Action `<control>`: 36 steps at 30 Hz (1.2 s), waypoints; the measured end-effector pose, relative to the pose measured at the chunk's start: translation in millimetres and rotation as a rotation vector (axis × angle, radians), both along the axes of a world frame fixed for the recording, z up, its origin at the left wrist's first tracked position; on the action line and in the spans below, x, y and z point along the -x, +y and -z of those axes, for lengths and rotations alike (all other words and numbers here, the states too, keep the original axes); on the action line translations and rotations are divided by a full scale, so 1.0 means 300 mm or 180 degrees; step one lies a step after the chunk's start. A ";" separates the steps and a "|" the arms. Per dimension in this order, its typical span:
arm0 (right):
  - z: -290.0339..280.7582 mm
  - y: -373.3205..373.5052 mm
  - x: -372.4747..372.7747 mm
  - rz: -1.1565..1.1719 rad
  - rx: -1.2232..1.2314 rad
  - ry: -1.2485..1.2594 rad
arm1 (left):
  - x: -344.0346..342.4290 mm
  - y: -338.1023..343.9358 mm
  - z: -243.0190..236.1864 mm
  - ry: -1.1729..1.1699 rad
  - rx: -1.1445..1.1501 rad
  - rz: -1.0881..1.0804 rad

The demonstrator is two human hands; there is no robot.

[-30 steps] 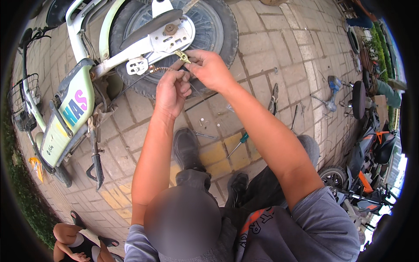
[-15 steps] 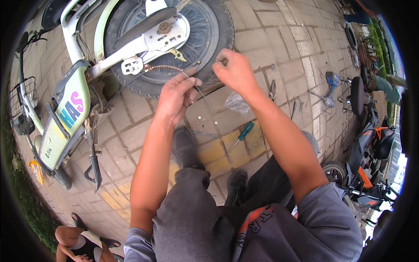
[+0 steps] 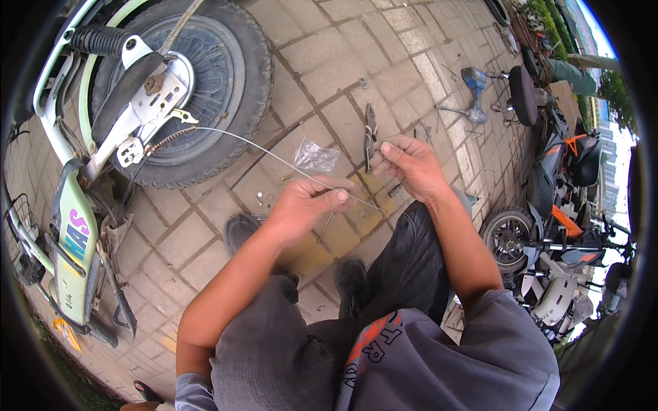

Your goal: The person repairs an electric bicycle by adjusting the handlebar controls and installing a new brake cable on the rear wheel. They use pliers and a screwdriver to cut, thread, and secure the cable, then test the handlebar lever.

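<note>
My left hand (image 3: 307, 204) grips a thin inner cable (image 3: 253, 144) between thumb and fingers; its loose end sticks out to the right. The cable arcs back to a coppery spring (image 3: 164, 141) below a brass-coloured lever (image 3: 184, 116) on the rear wheel (image 3: 229, 72) of the pale green e-bike (image 3: 72, 240). My right hand (image 3: 404, 164) is closed at thumb and fingertips, right of the cable's end; whatever it holds is too small to make out. Just behind it, pliers (image 3: 370, 127) lie on the pavers. A clear plastic bag (image 3: 315, 156) lies behind my left hand.
A blue cordless drill (image 3: 475, 96) rests upper right, near a dark stool seat (image 3: 523, 96). Parked two-wheelers (image 3: 569, 226) crowd the right side. Small fasteners (image 3: 260, 198) and a black rod (image 3: 264, 156) lie on the pavers (image 3: 315, 75). Another person's foot (image 3: 147, 392) shows lower left.
My view has shifted, moving the bike leftward. Both hands have left the wheel; my left hand has drawn the cable out rightward, and my right hand has moved toward me, beside the pliers.
</note>
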State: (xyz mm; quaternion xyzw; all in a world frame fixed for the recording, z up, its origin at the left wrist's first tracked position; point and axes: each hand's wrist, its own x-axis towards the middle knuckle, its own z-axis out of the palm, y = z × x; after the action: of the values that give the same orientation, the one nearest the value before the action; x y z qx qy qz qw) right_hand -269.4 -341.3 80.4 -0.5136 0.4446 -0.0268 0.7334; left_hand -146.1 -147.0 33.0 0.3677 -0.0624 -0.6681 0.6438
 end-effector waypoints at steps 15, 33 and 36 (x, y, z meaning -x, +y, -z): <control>-0.083 0.050 0.073 0.0464 -0.1107 -0.1406 | -0.013 -0.067 -0.238 -0.1454 0.0570 -0.1610; -0.076 0.070 0.046 0.0140 -0.0624 -0.1444 | -0.035 -0.033 -0.221 -0.1944 0.0466 -0.1604; -0.072 0.071 0.044 0.0151 -0.0558 -0.1469 | -0.030 -0.043 -0.218 -0.2078 0.0422 -0.1747</control>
State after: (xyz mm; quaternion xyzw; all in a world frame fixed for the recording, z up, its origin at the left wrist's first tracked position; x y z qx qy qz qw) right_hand -282.7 -319.9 102.0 -0.4176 0.2778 -0.1218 0.8565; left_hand -137.1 -159.9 98.3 0.5206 -0.2054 -0.3153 0.7664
